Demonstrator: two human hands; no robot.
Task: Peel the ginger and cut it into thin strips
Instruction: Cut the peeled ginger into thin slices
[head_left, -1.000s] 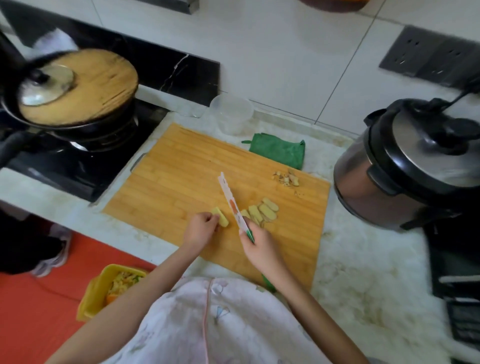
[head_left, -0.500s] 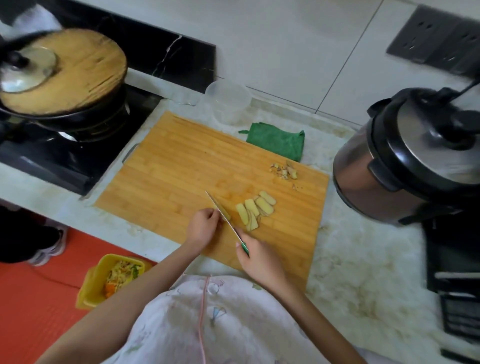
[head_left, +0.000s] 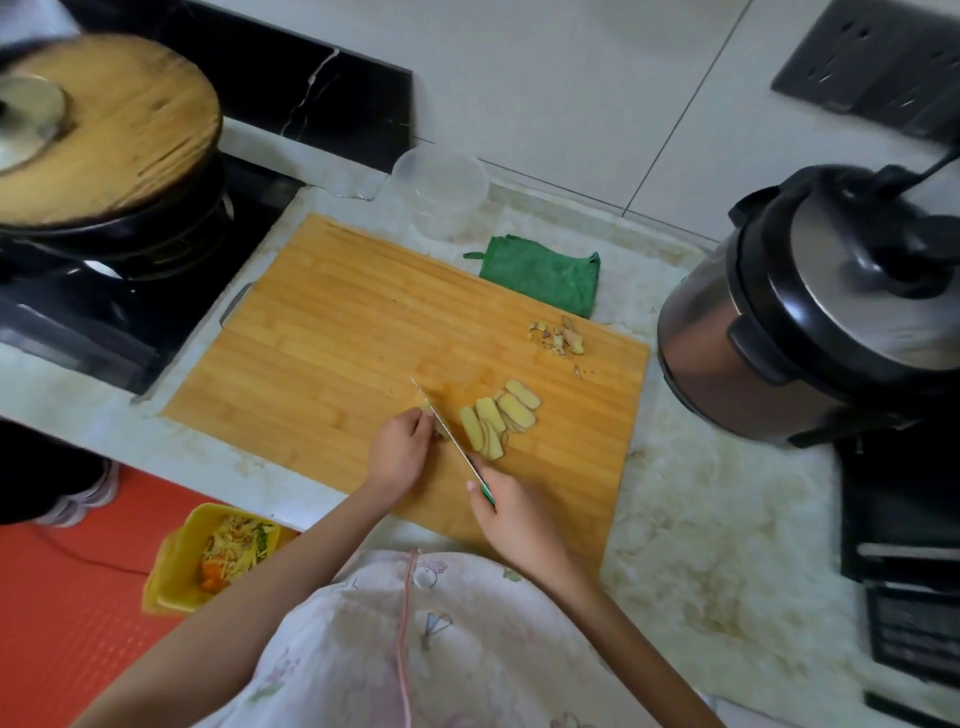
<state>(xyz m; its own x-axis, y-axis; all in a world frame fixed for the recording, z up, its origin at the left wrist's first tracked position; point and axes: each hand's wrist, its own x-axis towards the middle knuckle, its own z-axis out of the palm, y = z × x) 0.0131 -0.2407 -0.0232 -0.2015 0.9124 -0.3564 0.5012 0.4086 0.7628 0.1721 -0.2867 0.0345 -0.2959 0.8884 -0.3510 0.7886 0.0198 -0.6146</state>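
Note:
On the bamboo cutting board (head_left: 322, 332) my left hand (head_left: 400, 451) holds a small remaining piece of ginger (head_left: 427, 406) against the wood, mostly hidden by my fingers. My right hand (head_left: 511, 519) grips the green handle of a knife (head_left: 451, 435), whose blade stands edge-down right beside the left fingertips on the ginger piece. Several pale yellow ginger slices (head_left: 498, 418) lie fanned out just right of the blade. A small heap of brown ginger peel (head_left: 560, 336) sits near the board's far right corner.
A wok with a wooden lid (head_left: 111, 130) sits on the stove at left. A clear plastic tub (head_left: 441, 189) and green cloth (head_left: 540, 273) lie behind the board. A pressure cooker (head_left: 810, 312) stands at right. A yellow scrap bin (head_left: 208, 558) is on the floor.
The knife went from raised with its flat side showing to edge-down on the ginger piece beside my left fingers. The sliced pile stayed in place.

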